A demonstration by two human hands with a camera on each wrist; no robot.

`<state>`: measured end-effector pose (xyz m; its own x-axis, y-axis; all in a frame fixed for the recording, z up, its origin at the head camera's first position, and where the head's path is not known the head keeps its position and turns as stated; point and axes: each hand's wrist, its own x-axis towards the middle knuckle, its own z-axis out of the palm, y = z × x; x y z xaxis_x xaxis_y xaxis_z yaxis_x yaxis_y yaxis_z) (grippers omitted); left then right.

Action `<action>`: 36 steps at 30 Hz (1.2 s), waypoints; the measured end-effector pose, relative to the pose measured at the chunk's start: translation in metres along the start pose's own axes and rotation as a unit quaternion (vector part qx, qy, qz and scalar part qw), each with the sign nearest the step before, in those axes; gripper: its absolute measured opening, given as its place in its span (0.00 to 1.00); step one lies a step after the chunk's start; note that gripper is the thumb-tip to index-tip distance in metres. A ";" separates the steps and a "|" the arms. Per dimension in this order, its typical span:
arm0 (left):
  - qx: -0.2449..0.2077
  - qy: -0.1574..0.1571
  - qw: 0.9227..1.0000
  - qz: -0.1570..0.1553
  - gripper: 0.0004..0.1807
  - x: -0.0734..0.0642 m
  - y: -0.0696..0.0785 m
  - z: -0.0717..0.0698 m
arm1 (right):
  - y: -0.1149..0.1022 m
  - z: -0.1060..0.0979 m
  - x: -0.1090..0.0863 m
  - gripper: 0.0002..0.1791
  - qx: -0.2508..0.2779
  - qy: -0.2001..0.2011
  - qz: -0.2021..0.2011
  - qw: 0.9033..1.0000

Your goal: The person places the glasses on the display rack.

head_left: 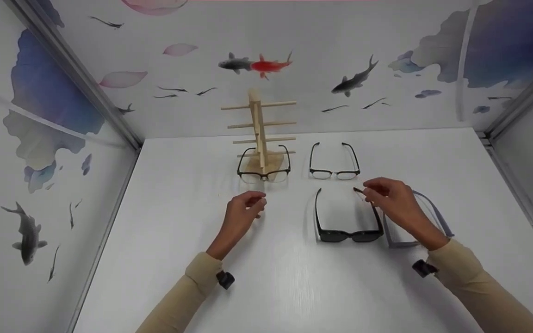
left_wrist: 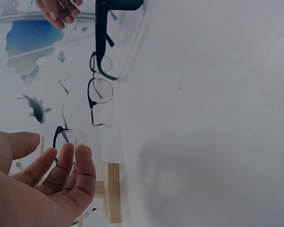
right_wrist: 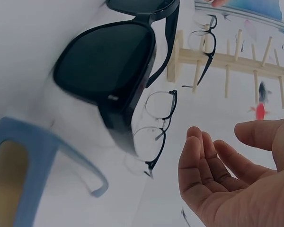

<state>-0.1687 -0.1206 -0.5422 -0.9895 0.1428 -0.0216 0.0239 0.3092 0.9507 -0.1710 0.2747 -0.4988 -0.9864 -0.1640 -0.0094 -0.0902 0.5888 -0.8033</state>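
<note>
We see a white tabletop (head_left: pixel 275 286) between fish-patterned walls (head_left: pixel 308 32) — left hand (head_left: pixel 242 210) near glasses (head_left: pixel 264 175) on a wooden rack (head_left: pixel 257 115), right hand (head_left: pixel 398 203) beside sunglasses (head_left: pixel 363 236) lying on the tabletop — thumbs apart from loosely bent fingers.

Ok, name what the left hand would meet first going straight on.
Likely the dark-framed glasses at the wooden stand, ahead of the left hand, though depth is unclear.

2 hands (head_left: pixel 245 213) (head_left: pixel 397 203), 1 rack (head_left: pixel 257 121), 2 clear eyeglasses (head_left: pixel 248 174) (head_left: pixel 334 173), 1 black sunglasses (head_left: pixel 333 236), 1 blue-framed pair (right_wrist: pixel 40 158)
</note>
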 end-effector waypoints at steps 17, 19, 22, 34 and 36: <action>0.000 -0.040 0.999 -0.020 0.16 -0.009 -0.010 0.037 | 0.025 -0.005 -0.035 0.18 -0.038 0.015 0.018 0.999; 0.002 -0.046 0.999 -0.020 0.16 -0.010 -0.009 0.041 | 0.027 -0.005 -0.037 0.18 -0.040 0.015 0.019 0.999; 0.005 -0.051 0.999 -0.017 0.16 -0.010 -0.008 0.047 | 0.028 -0.003 -0.040 0.17 -0.038 0.013 0.024 0.999; -0.011 -0.074 0.997 -0.014 0.16 -0.010 -0.004 0.075 | 0.034 0.004 -0.044 0.18 -0.043 -0.002 0.051 0.998; -0.020 -0.081 0.996 -0.016 0.16 -0.010 -0.004 0.080 | 0.034 0.005 -0.044 0.17 -0.045 -0.002 0.050 0.998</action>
<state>-0.1473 -0.0484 -0.5703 -0.9534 0.2848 -0.0998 -0.0169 0.2796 0.9600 -0.1300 0.2978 -0.5291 -0.9906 -0.1031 -0.0900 -0.0025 0.6711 -0.7414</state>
